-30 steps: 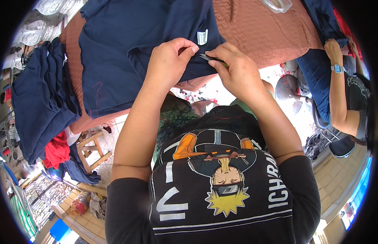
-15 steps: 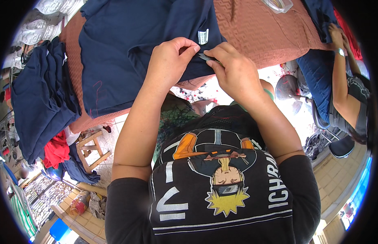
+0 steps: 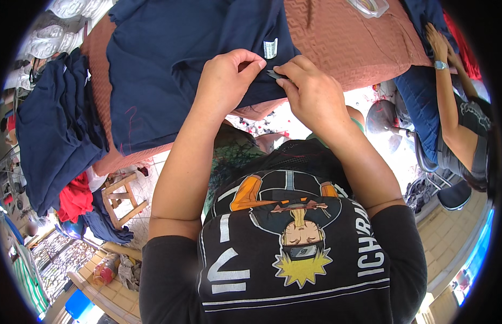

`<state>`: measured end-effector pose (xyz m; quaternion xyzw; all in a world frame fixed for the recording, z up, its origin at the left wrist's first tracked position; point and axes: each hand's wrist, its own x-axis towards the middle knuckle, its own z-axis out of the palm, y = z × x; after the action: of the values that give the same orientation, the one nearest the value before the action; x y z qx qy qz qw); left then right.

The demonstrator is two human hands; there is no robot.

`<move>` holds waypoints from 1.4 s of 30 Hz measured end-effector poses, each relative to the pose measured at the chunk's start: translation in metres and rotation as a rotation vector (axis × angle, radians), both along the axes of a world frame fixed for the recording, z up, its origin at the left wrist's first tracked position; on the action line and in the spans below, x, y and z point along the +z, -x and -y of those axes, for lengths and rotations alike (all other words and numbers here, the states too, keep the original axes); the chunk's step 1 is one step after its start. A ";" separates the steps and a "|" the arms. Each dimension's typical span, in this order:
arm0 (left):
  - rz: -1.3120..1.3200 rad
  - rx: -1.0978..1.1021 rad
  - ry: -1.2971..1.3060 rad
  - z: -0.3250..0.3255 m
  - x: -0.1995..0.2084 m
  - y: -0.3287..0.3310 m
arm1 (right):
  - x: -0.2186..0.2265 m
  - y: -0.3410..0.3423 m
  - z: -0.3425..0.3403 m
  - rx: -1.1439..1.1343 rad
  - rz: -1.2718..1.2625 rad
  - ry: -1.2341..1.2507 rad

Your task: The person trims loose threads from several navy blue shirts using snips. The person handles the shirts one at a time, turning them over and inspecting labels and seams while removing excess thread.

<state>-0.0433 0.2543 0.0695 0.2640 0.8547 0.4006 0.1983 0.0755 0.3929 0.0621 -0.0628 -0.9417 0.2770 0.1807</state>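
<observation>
A navy blue garment lies spread over the table, with a small white label on it and loose red thread on its left part. My left hand pinches a bit of the navy cloth between thumb and forefinger, just below the label; any thread in that pinch is too small to see. Thread snips are gripped in my right hand, their short metal blades pointing left toward the left fingertips. The blades sit over the cloth, and their handles are hidden inside the hand.
Brown patterned cloth covers the table. More navy garments hang at the left, above a wooden stool. A clear plastic container stands at the far edge. At the right, another person's arm reaches over navy cloth.
The snips' blades have shifted slightly right and closer together, away from my left fingertips. My left hand stays nearly still. The other person's hands have moved a little left and farther away.
</observation>
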 end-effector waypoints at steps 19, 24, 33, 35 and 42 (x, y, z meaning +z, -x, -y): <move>0.086 -0.034 -0.107 0.002 -0.005 0.004 | -0.004 -0.002 -0.005 0.002 -0.068 0.049; 0.097 -0.021 -0.122 0.002 -0.004 0.003 | -0.007 0.003 -0.004 0.015 -0.089 0.051; 0.183 -0.396 -0.080 0.065 0.056 -0.012 | 0.009 0.001 -0.015 -0.052 -0.075 -0.030; 0.302 -0.354 0.120 0.074 0.054 -0.015 | 0.013 -0.002 -0.020 -0.099 -0.110 0.049; 0.781 0.099 0.007 0.053 -0.029 -0.050 | 0.018 -0.007 -0.011 -0.028 -0.104 0.136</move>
<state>0.0066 0.2013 0.0409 0.0497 0.7280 0.4771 0.4898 0.0824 0.4043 0.0799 -0.0739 -0.9090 0.3407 0.2284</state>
